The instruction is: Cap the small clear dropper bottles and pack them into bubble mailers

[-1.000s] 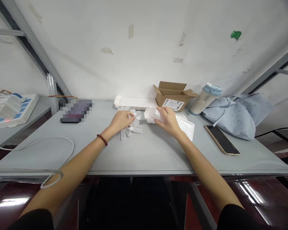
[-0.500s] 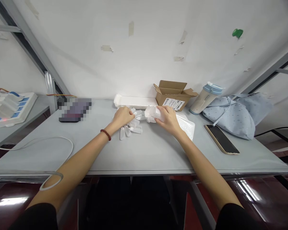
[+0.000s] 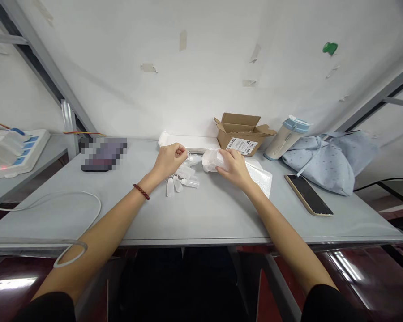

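My left hand (image 3: 170, 158) is closed in a pinch at the left of a loose pile of small translucent plastic tubes (image 3: 185, 173). Whatever its fingertips hold, if anything, is too small to make out. My right hand (image 3: 235, 167) is wrapped round a translucent white plastic bag (image 3: 211, 160), whose crumpled open mouth faces left toward the pile. The far side of that grip is hidden. Under and beside my right hand lies a flat white bubble-wrap sheet (image 3: 263, 179).
Behind the pile sit a long white tray (image 3: 201, 142) and an open cardboard box (image 3: 243, 138). To the right are a tumbler (image 3: 287, 138), a pale blue cloth bag (image 3: 322, 163) and a phone (image 3: 309, 195). A white cable (image 3: 96, 214) crosses near my left forearm.
My left hand has drawn back slightly left and up from the pile, its fingers still pinched. The right hand and the white bag hold nearly the same place.
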`<state>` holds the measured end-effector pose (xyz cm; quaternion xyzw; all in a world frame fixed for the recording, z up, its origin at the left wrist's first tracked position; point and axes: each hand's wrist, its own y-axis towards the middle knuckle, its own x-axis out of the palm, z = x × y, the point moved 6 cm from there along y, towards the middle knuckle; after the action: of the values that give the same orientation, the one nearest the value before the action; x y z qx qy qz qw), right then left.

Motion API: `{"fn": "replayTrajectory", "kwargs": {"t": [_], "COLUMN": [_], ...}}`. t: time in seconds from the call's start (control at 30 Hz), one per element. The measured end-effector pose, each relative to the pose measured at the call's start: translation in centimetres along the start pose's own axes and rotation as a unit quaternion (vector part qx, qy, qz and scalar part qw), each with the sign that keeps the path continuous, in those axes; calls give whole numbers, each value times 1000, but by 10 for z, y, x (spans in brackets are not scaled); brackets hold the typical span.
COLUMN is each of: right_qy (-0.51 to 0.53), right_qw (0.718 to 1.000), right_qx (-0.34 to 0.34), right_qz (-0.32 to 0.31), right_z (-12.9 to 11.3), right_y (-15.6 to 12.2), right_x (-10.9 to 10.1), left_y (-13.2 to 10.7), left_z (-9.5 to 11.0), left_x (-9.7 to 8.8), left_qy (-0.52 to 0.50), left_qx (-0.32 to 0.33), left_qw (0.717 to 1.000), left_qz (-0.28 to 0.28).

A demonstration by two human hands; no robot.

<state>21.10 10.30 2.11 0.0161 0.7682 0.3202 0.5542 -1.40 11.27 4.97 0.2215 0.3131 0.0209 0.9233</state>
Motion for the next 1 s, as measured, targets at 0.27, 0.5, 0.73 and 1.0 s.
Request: {"fn": "replayTrajectory", "kwargs": {"t": [0.27, 0.5, 0.73, 1.0], "right_qy": [40, 93, 145, 173], "right_qw": [999, 992, 985, 976], "right_qx": [-18, -85, -97, -123], "right_qz": [7, -13, 4, 51], "right_z": [-6, -34, -45, -53], "right_y": [-1, -3, -5, -7], "right_x": [2, 1, -3, -16], "left_y": [-7, -17, -25, -37], "left_z": [9, 24, 30, 42], "left_x": [-3, 14, 19, 17], "left_qy": [-20, 7, -1, 6], "left_qx": [45, 112, 159, 261], "left_qw": [999, 994, 987, 962], "left_qz": [21, -17, 16, 84]}}
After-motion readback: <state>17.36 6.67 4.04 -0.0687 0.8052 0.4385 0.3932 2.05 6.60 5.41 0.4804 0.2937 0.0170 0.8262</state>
